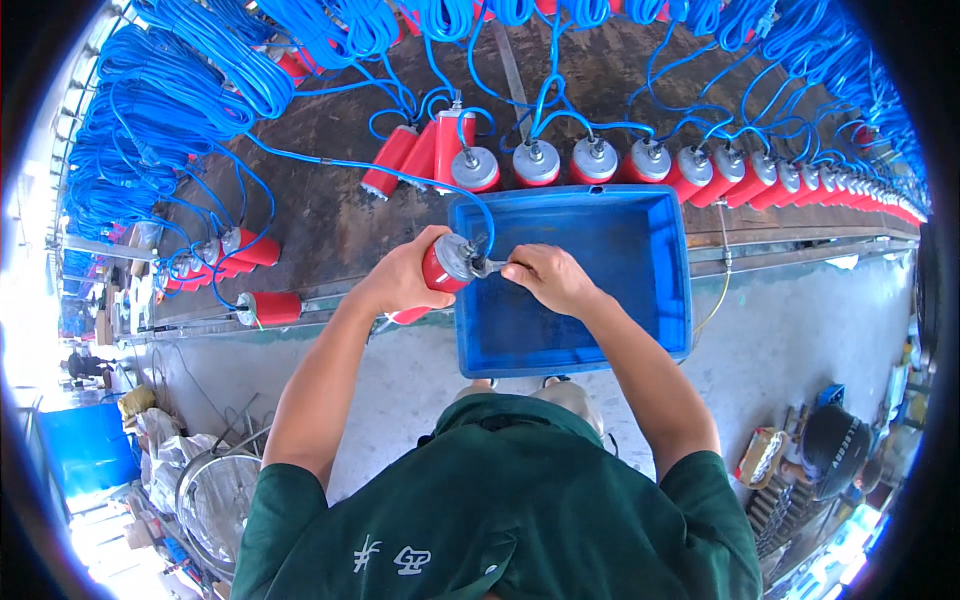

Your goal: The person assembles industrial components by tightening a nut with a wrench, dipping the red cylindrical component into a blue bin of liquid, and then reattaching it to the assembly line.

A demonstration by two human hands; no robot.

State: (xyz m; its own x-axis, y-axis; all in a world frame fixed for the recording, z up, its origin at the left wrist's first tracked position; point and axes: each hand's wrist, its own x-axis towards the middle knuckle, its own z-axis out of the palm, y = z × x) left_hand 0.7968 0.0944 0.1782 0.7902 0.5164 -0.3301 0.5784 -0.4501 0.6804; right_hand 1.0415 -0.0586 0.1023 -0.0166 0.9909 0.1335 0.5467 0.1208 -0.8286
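My left hand (402, 276) is wrapped round a red cylinder (440, 274) with a silver end cap, held over the left rim of a blue plastic tub (683, 290). From the cap's middle a blue cable (478, 200) arches up and away to the left. My right hand (548, 278) pinches a small metal wrench (493, 267), its head at the fitting on the cap; the exact contact is too small to make out. Just under my left hand, part of another red piece (409, 315) shows.
Along the dark workbench (330, 200) stands a curved row of red cylinders (595, 160) with silver caps. Coiled blue cables (160, 100) heap along its far side. A round metal fan guard (215, 500) is at lower left. Another person in a dark cap (838, 450) is at lower right.
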